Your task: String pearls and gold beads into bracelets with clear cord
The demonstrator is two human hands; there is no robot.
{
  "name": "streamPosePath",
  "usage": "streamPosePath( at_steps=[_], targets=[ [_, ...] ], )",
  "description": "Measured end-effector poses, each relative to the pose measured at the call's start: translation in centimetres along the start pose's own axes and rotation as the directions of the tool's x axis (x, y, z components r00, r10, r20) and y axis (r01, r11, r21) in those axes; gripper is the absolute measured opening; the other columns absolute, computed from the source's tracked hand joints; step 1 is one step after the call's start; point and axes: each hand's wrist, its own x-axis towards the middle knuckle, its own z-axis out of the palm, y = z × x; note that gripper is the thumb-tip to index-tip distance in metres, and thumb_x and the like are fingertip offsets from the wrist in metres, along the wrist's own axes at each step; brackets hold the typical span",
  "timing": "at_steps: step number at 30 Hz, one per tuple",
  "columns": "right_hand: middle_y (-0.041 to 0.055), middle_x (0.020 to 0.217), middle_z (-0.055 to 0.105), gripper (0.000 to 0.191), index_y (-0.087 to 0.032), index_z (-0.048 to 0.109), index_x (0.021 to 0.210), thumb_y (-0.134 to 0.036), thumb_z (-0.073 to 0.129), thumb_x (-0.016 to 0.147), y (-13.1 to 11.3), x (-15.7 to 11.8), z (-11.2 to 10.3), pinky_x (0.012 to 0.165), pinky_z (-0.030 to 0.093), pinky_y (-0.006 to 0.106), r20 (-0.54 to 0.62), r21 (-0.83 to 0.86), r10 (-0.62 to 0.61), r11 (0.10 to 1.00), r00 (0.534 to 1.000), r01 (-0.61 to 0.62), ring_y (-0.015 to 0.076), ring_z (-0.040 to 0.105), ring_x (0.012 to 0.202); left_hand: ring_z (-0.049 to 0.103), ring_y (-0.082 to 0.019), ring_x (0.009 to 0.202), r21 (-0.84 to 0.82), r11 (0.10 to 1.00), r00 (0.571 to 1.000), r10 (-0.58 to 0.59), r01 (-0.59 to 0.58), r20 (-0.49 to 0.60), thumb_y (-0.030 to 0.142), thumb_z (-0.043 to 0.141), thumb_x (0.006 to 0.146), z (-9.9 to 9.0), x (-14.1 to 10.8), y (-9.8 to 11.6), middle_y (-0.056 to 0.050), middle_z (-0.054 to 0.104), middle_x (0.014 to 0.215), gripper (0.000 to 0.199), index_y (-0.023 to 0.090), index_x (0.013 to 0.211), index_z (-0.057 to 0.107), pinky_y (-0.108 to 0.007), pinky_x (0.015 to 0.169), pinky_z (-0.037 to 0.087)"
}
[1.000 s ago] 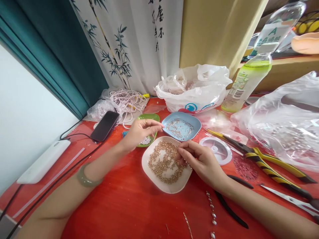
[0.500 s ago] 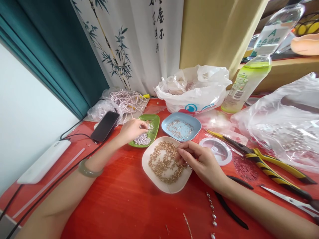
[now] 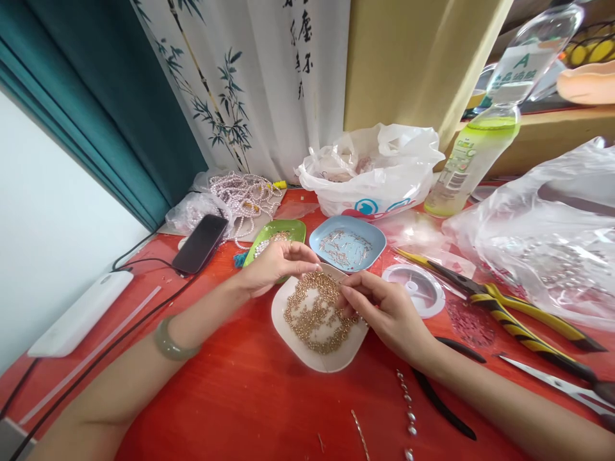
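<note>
My left hand is pinched over the back left edge of a white dish; whatever lies between its fingertips is too small to make out. Many small gold beads are spread in this dish. At its right rim, my right hand has thumb and fingers pressed together, and what they hold is hidden. A green dish with pale and gold beads is partly covered by my left hand. Behind the white dish, a blue dish holds thin metal pins.
Yellow-black pliers, scissors, a round plastic case and a bead strand lie right. A phone lies left. Plastic bags and a bottle stand behind.
My left hand has moved right and nearer, from the green dish to the white dish's edge. My right hand has stayed at the white dish's rim.
</note>
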Motion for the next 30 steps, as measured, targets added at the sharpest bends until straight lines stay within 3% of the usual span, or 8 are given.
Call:
streamPosePath(
  at_steps=[4, 7, 10, 14, 18, 22, 30],
  targets=[
    [0.0017, 0.063, 0.063, 0.015, -0.016, 0.051, 0.075, -0.025, 0.043, 0.085, 0.0, 0.0, 0.0, 0.050, 0.047, 0.022, 0.002, 0.000, -0.005, 1.000, 1.000, 0.005, 0.0096, 0.058, 0.053, 0.050, -0.007, 0.058, -0.016, 1.000, 0.999, -0.005, 0.006, 0.032, 0.021, 0.068, 0.063, 0.8, -0.4, 0.1, 0.000, 0.058, 0.067, 0.015, 0.012, 0.072, 0.061, -0.022, 0.057, 0.040],
    [0.0019, 0.063, 0.063, 0.016, -0.016, 0.052, 0.075, -0.025, 0.043, 0.085, 0.0, 0.0, 0.1, 0.050, 0.047, 0.022, -0.002, -0.010, 0.000, 1.000, 1.000, 0.000, 0.0096, 0.058, 0.053, 0.052, -0.010, 0.065, 0.247, 0.966, 0.997, 0.077, -0.080, 0.020, 0.019, 0.062, 0.067, 0.7, -0.5, 0.0, -0.001, 0.059, 0.071, 0.008, 0.013, 0.073, 0.061, -0.024, 0.061, 0.041],
    [0.0017, 0.064, 0.063, 0.016, -0.017, 0.051, 0.075, -0.025, 0.043, 0.085, 0.1, -0.1, 0.1, 0.050, 0.047, 0.022, -0.006, -0.014, -0.006, 1.000, 1.000, 0.006, 0.0096, 0.058, 0.053, 0.052, -0.011, 0.067, 0.555, 0.813, 0.982, 0.184, -0.175, 0.039, 0.013, 0.055, 0.070, 0.8, -0.6, -0.2, -0.001, 0.060, 0.075, 0.007, 0.014, 0.072, 0.061, -0.025, 0.062, 0.041],
    [0.0013, 0.063, 0.063, 0.015, -0.017, 0.051, 0.075, -0.025, 0.042, 0.085, 0.2, 0.0, 0.1, 0.050, 0.047, 0.022, -0.008, -0.017, -0.011, 1.000, 1.000, 0.011, 0.0099, 0.059, 0.054, 0.053, -0.014, 0.077, 0.743, 0.579, 0.934, 0.309, -0.336, 0.181, 0.008, 0.049, 0.074, 1.0, -0.8, -0.6, -0.003, 0.061, 0.081, 0.017, 0.015, 0.077, 0.064, -0.028, 0.072, 0.042],
    [0.0011, 0.063, 0.063, 0.015, -0.018, 0.051, 0.075, -0.025, 0.042, 0.085, 0.2, 0.0, 0.1, 0.050, 0.047, 0.022, -0.001, -0.014, -0.012, 1.000, 1.000, 0.012, 0.0098, 0.059, 0.053, 0.052, -0.016, 0.083, 0.812, 0.408, 0.899, 0.310, -0.418, 0.308, 0.014, 0.051, 0.079, 0.9, -0.9, -0.8, -0.004, 0.062, 0.083, 0.014, 0.015, 0.082, 0.065, -0.030, 0.076, 0.041],
    [0.0013, 0.063, 0.062, 0.015, -0.017, 0.050, 0.075, -0.024, 0.042, 0.085, 0.2, 0.0, 0.1, 0.050, 0.046, 0.022, 0.005, -0.030, -0.001, 1.000, 1.000, 0.001, 0.0099, 0.058, 0.053, 0.051, -0.017, 0.083, 0.861, 0.294, 0.901, 0.261, -0.416, 0.346, 0.018, 0.051, 0.081, 0.9, -1.0, -0.9, -0.005, 0.061, 0.082, 0.013, 0.015, 0.082, 0.064, -0.030, 0.075, 0.041],
    [0.0009, 0.062, 0.062, 0.014, -0.018, 0.050, 0.075, -0.024, 0.042, 0.085, 0.2, 0.1, 0.1, 0.051, 0.046, 0.022, 0.004, -0.033, -0.012, 0.999, 1.000, 0.012, 0.0100, 0.058, 0.053, 0.048, -0.018, 0.086, 0.899, 0.216, 0.914, 0.233, -0.381, 0.332, 0.020, 0.049, 0.082, 1.4, -1.2, -1.2, -0.004, 0.061, 0.084, 0.014, 0.016, 0.084, 0.063, -0.029, 0.070, 0.041]
  ],
)
